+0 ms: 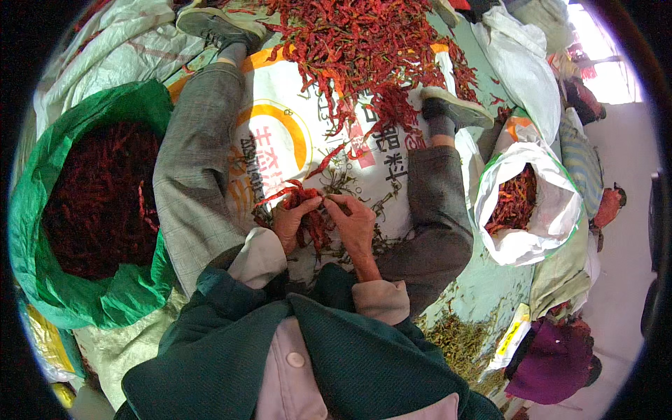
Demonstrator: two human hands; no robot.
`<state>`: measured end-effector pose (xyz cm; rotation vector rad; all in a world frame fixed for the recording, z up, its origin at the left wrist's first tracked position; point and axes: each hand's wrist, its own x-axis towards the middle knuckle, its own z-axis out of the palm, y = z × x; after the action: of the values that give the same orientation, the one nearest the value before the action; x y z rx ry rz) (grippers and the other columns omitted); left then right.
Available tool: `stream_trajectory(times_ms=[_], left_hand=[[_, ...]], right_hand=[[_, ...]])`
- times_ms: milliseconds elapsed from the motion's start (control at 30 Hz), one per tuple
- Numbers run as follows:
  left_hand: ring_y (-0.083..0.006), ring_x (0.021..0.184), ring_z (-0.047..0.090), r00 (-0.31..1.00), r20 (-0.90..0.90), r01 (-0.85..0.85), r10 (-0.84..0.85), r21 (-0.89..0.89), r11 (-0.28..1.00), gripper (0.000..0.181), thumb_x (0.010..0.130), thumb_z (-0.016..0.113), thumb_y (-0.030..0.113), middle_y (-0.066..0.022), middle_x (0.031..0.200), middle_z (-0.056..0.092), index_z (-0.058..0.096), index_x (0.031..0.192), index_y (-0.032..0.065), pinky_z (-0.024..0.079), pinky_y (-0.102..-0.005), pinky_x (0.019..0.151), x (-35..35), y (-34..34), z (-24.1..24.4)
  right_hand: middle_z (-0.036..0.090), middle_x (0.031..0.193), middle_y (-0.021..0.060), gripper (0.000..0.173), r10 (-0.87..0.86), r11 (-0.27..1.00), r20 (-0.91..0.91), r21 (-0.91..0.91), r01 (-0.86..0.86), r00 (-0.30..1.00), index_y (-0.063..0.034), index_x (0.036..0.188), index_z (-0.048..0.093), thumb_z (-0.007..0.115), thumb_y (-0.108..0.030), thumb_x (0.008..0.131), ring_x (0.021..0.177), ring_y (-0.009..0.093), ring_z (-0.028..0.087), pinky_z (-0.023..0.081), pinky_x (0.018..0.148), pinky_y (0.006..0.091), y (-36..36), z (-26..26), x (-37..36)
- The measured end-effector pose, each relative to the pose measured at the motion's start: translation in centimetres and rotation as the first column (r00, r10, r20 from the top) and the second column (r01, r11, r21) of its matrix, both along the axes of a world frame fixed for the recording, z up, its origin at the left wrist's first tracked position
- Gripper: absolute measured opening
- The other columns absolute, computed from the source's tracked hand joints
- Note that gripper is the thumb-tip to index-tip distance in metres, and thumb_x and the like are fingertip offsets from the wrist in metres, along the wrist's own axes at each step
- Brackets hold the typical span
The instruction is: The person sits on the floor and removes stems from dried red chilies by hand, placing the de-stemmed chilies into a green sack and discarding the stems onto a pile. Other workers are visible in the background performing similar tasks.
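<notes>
My left hand (290, 223) is closed around a bunch of dried red chillies (315, 231), their tips sticking out above and below the fingers. Thumb and forefinger of my right hand (353, 214) meet at the tip of my left thumb, pinching what looks like a chilli stem, mostly hidden by the fingertips. Beneath both hands lies a white printed woven sack (278, 84), spread flat between my outstretched legs. Loose green-brown stems (341, 181) are scattered on it. A single long chilli (325, 161) lies just beyond my hands.
A large heap of dried red chillies (357, 42) lies between my feet. On the left stands a green sack (31, 220) full of dark chillies; on the right, a white sack (551, 226) partly filled with chillies. Stem litter (457, 336) covers floor at lower right. Other people (556, 362) sit along the right.
</notes>
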<state>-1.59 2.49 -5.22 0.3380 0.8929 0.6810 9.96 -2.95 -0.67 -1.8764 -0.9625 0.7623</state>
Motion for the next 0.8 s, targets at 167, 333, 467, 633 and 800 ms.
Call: stream_trajectory(times_ms=[167, 333, 467, 633, 800], left_hand=[[-0.0137, 0.067, 0.058, 0.995, -0.101, 0.018, -0.003, 0.152, 0.988, 0.014, 0.075, 0.063, 0.006, -0.0047, 0.080, 0.061, 0.060, 0.089, 0.0029, 0.049, -0.0262, 0.060, 0.0, -0.5, -1.2], [-0.0155, 0.066, 0.059, 0.992, -0.084, 0.111, -0.094, 0.222, 0.969, 0.012, 0.078, 0.060, 0.007, -0.0055, 0.079, 0.061, 0.058, 0.089, 0.0032, 0.049, -0.0272, 0.058, -0.4, -0.5, -1.7], [-0.0173, 0.066, 0.060, 0.982, 0.063, 0.176, -0.179, 0.057, 0.983, 0.013, 0.077, 0.061, 0.007, -0.0070, 0.078, 0.061, 0.058, 0.089, 0.0022, 0.050, -0.0287, 0.059, -0.3, -0.4, 1.6], [-0.0193, 0.066, 0.061, 0.962, 0.241, 0.152, -0.128, -0.084, 0.985, 0.012, 0.077, 0.060, 0.007, -0.0083, 0.077, 0.061, 0.058, 0.088, 0.0014, 0.051, -0.0311, 0.060, -0.9, -0.5, 0.3], [-0.0181, 0.065, 0.059, 0.924, 0.383, 0.059, 0.016, -0.183, 0.981, 0.013, 0.075, 0.062, 0.009, -0.0074, 0.076, 0.061, 0.058, 0.086, 0.0024, 0.049, -0.0299, 0.060, -1.0, -0.1, 0.4]], right_hand=[[0.063, 0.076, 0.0120, 0.017, 0.041, 0.994, 0.111, 0.101, -0.052, 0.993, 0.0006, 0.083, 0.063, 0.064, -0.013, 0.072, 0.065, 0.019, 0.061, 0.048, 0.059, 0.0280, -0.2, -0.6, 0.2], [0.063, 0.071, 0.0115, 0.015, 0.080, 0.996, 0.080, 0.030, -0.082, 0.994, 0.0016, 0.080, 0.063, 0.062, -0.011, 0.072, 0.064, 0.016, 0.061, 0.048, 0.057, 0.0274, -0.3, 0.3, 0.6], [0.060, 0.066, 0.0075, 0.014, 0.001, 0.998, -0.359, -0.052, -0.021, 0.933, 0.0030, 0.077, 0.062, 0.060, -0.011, 0.074, 0.058, 0.012, 0.056, 0.044, 0.051, 0.0235, -0.4, 0.4, 1.4], [0.054, 0.064, 0.0024, 0.010, -0.136, 0.990, -0.910, -0.108, 0.093, 0.392, 0.0002, 0.077, 0.057, 0.057, -0.010, 0.077, 0.051, 0.009, 0.047, 0.037, 0.043, 0.0202, -0.7, -1.5, 0.9], [0.053, 0.062, 0.0025, 0.014, -0.017, 0.959, -0.997, -0.038, 0.280, -0.076, -0.0044, 0.070, 0.055, 0.057, -0.014, 0.080, 0.051, 0.009, 0.048, 0.036, 0.040, 0.0203, -0.3, -1.5, 1.0]])
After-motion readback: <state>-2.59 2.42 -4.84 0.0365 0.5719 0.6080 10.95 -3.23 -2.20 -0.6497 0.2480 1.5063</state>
